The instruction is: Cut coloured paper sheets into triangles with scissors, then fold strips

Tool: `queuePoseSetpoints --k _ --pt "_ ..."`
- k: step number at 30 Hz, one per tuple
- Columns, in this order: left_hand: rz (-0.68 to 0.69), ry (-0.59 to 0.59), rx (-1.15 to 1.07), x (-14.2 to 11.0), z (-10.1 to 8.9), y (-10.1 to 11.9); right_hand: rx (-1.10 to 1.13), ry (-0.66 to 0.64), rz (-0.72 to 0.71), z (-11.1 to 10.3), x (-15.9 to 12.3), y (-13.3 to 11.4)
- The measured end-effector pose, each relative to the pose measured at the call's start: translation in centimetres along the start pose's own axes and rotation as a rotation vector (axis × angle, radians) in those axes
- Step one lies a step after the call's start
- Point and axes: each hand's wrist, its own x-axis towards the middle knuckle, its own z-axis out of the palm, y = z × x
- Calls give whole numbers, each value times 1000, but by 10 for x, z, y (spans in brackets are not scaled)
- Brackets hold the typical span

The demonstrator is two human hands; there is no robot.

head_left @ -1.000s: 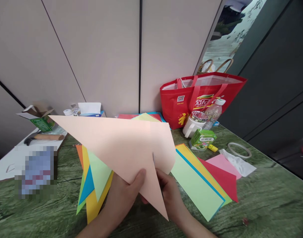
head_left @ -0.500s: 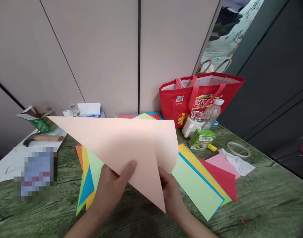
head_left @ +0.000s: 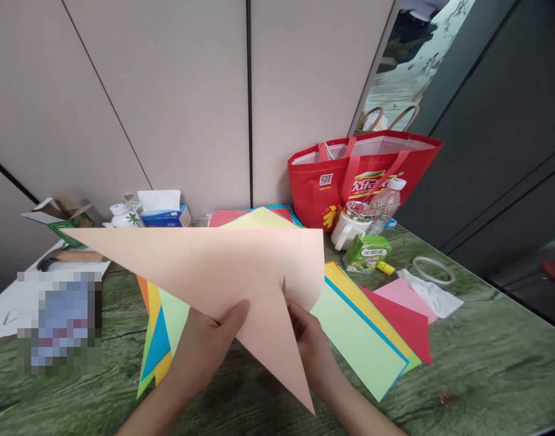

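A large pale peach sheet of paper (head_left: 191,257) is held up above the table, with its right part curling back. My left hand (head_left: 205,345) grips the sheet's lower edge, thumb on the front and fingers behind. My right hand (head_left: 311,339) is closed just under the curled part, beside the hanging pointed flap. A thin grey blade tip of scissors (head_left: 285,284) shows at a slit in the paper above that hand; the handles are mostly hidden. Coloured paper sheets (head_left: 366,339) lie fanned out beneath on the table.
A red shopping bag (head_left: 318,181) stands at the back right, with a white mug (head_left: 345,233), a plastic bottle (head_left: 391,203) and a green carton (head_left: 367,253) before it. A tape roll (head_left: 433,270) lies farther right. At the left are a tissue box (head_left: 166,216) and a hammer-like tool (head_left: 73,259).
The peach paper has dropped slightly, and its lower flap has swung down and to the right. A blade tip now shows at the slit. Both hands keep their grip; the view has shifted slightly.
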Motion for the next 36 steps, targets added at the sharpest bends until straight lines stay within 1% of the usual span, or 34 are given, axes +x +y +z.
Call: queuePoseSetpoints --k 4,8,14,20,28,31,36 --pt "-42 -1 -43 0 3 3 -5 5 7 0 1 -2" --pt "-44 4 -82 0 4 5 -1 -2 9 0 1 -3" --pt "-60 16 -102 0 3 2 -13 12 10 0 1 -2" --pt "-84 38 -164 -1 5 7 -14 28 17 -1 0 1" --pt "-90 13 -161 -2 5 10 -61 39 34 1 0 -1" --pt "-107 0 -197 -3 6 13 -69 37 30 1 -1 -2" --pt "-152 -54 -265 -4 8 16 -100 52 35 0 -2 -2"
